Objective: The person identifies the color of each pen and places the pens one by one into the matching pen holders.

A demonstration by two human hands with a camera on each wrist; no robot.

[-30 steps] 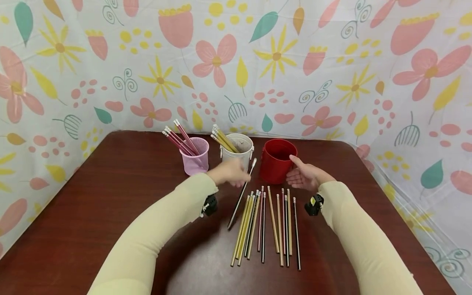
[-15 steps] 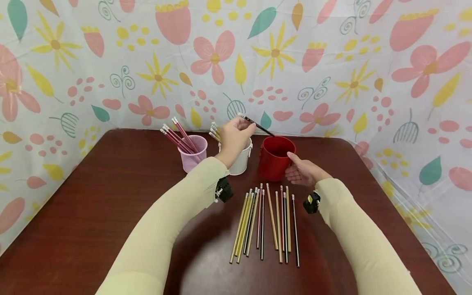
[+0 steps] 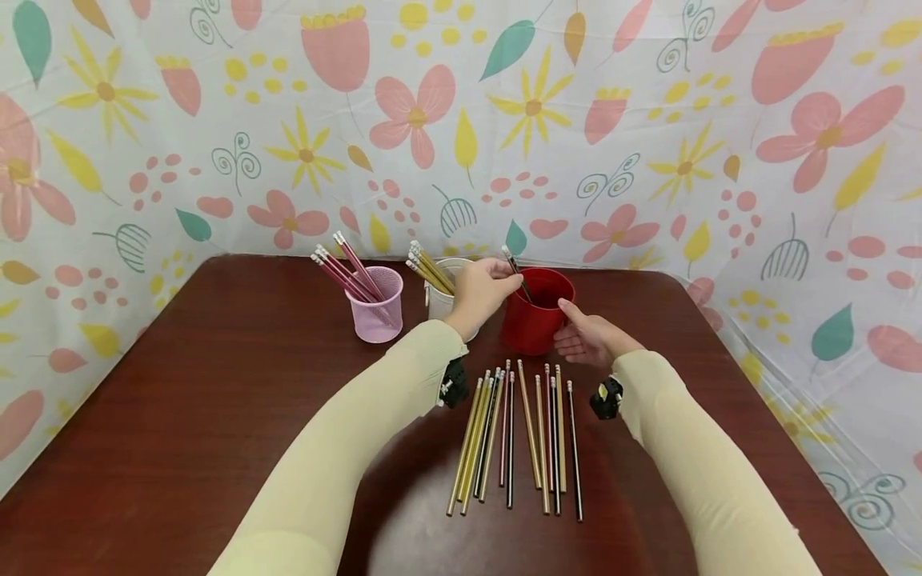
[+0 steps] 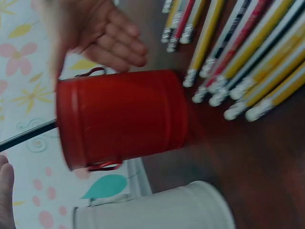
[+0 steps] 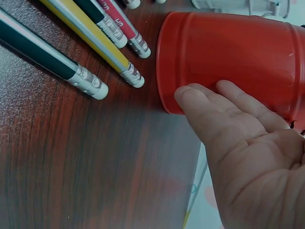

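In the head view, a black pencil (image 3: 525, 291) leans inside the red bucket (image 3: 534, 324), its eraser end up. My left hand (image 3: 481, 290) pinches it near the top, above the bucket's left rim; part of the pencil is hidden by the fingers. The left wrist view shows the black pencil (image 4: 29, 135) entering the bucket's mouth, with a fingertip close by. Beside the bucket's right side is my right hand (image 3: 589, 336), its thumb at the rim. In the right wrist view its fingers (image 5: 238, 102) lie loosely extended against the red wall.
Yellow, black and dark red pencils (image 3: 510, 440) lie in a loose row on the brown table (image 3: 238, 384). A white bucket (image 3: 439, 307) with yellow pencils stands left of the red one. Further left, a pink mesh cup (image 3: 378, 316) holds dark red pencils.
My left hand has lifted the black pencil off the table, carried it up to the red bucket and lowered it inside. The right hand stays beside the bucket.
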